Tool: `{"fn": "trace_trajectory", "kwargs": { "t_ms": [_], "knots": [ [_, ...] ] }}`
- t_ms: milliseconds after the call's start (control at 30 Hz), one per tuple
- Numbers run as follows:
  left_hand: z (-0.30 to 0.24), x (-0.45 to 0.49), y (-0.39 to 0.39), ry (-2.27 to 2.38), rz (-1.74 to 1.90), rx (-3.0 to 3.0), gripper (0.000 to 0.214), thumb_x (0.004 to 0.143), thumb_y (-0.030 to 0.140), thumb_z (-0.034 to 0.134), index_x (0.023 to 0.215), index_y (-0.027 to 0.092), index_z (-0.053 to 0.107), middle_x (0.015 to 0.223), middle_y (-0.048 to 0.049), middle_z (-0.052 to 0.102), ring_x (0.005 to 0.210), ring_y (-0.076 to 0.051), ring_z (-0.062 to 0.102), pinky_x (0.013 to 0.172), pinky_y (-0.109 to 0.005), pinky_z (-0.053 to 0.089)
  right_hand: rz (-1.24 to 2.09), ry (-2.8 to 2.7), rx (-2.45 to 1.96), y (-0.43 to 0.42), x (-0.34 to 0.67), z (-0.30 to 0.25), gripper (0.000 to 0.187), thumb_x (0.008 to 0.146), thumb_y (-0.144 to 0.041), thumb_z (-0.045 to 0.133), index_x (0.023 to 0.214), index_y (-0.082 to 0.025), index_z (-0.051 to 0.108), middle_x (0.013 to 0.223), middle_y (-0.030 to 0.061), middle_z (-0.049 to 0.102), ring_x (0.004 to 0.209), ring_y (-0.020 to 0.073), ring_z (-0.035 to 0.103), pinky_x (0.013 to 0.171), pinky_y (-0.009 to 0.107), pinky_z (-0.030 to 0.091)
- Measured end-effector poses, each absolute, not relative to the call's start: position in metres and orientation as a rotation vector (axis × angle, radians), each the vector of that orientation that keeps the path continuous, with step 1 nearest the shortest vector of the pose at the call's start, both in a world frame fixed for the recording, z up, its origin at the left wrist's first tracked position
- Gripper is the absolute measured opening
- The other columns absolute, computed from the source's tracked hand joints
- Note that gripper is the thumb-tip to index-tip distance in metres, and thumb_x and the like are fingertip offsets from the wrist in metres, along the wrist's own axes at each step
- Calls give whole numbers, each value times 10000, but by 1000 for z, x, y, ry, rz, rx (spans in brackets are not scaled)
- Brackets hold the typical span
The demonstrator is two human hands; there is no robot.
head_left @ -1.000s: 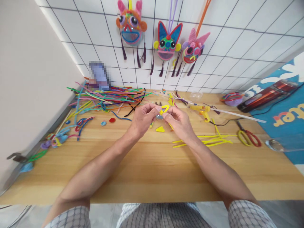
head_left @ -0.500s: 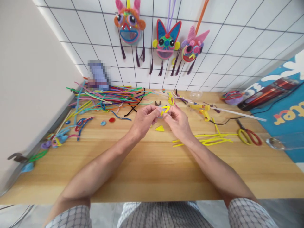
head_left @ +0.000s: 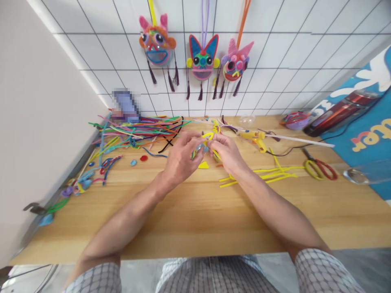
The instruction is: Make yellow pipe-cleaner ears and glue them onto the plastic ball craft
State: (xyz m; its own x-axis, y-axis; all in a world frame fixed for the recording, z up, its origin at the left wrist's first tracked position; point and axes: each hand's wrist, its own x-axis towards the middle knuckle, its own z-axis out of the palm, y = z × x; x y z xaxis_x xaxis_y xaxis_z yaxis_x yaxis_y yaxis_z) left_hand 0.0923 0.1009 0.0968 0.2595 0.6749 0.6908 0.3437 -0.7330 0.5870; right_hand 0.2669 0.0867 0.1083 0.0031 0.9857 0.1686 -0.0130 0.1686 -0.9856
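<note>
Both of my hands meet above the middle of the wooden table (head_left: 195,211). My left hand (head_left: 181,156) and my right hand (head_left: 227,154) pinch a small yellow pipe-cleaner piece (head_left: 208,135) that carries a greyish round part between the fingertips. A yellow triangular shape (head_left: 203,165) lies on the table right under my hands. Loose yellow pipe cleaners (head_left: 262,174) lie just right of my right wrist.
A heap of coloured pipe cleaners (head_left: 137,130) covers the back left. A yellow glue gun (head_left: 255,138) and its cord, scissors (head_left: 320,167), a purple ball (head_left: 295,121) and a red bottle (head_left: 339,114) lie right. Three masks (head_left: 195,53) hang on the tiled wall.
The view has tilted down a little, so the masks sit lower in the picture. My hands have drawn closer together over the yellow piece, fingers curled tighter round it.
</note>
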Motion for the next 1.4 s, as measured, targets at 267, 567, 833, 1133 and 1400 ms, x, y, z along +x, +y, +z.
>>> {"fn": "trace_trajectory", "kwargs": {
  "t_ms": [267, 567, 833, 1133, 1400],
  "knots": [
    [95, 91, 94, 954, 1441, 2176, 132, 997, 309, 689, 996, 210, 776, 1017, -92, 789, 886, -186, 704, 825, -313, 558, 1228, -1291, -991, 81, 269, 118, 443, 822, -622, 756, 696, -218, 626, 648, -12, 600, 620, 132, 538, 611, 278, 440],
    [76, 88, 59, 927, 1071, 1269, 370, 789, 497, 852, 855, 192, 653, 610, 47, 606, 538, -95, 518, 554, -225, 415, 890, -1449, -1077, 48, 281, 91, 262, 879, -465, 785, 917, -236, 664, 807, -21, 664, 724, 144, 581, 668, 284, 453],
    [40, 87, 43, 942, 946, 1153, 441, 712, 509, 928, 872, 183, 677, 628, 48, 621, 547, -87, 517, 550, -222, 404, 931, -1497, -1136, 31, 278, 47, 189, 886, -410, 739, 860, -231, 684, 735, -21, 667, 666, 144, 570, 637, 297, 445],
    [21, 81, 40, 900, 930, 1218, 502, 764, 615, 917, 827, 184, 666, 635, 47, 592, 576, -93, 500, 588, -238, 413, 903, -1543, -1196, 26, 273, 31, 148, 875, -359, 751, 959, -239, 728, 835, 12, 720, 756, 177, 638, 719, 328, 541],
    [22, 77, 36, 854, 869, 1232, 462, 781, 592, 905, 851, 171, 727, 754, 16, 640, 633, -97, 477, 607, -246, 400, 1038, -1602, -1138, 25, 272, 24, 256, 880, -321, 729, 1125, -259, 767, 986, 25, 699, 905, 202, 668, 838, 367, 565]
  ]
}}
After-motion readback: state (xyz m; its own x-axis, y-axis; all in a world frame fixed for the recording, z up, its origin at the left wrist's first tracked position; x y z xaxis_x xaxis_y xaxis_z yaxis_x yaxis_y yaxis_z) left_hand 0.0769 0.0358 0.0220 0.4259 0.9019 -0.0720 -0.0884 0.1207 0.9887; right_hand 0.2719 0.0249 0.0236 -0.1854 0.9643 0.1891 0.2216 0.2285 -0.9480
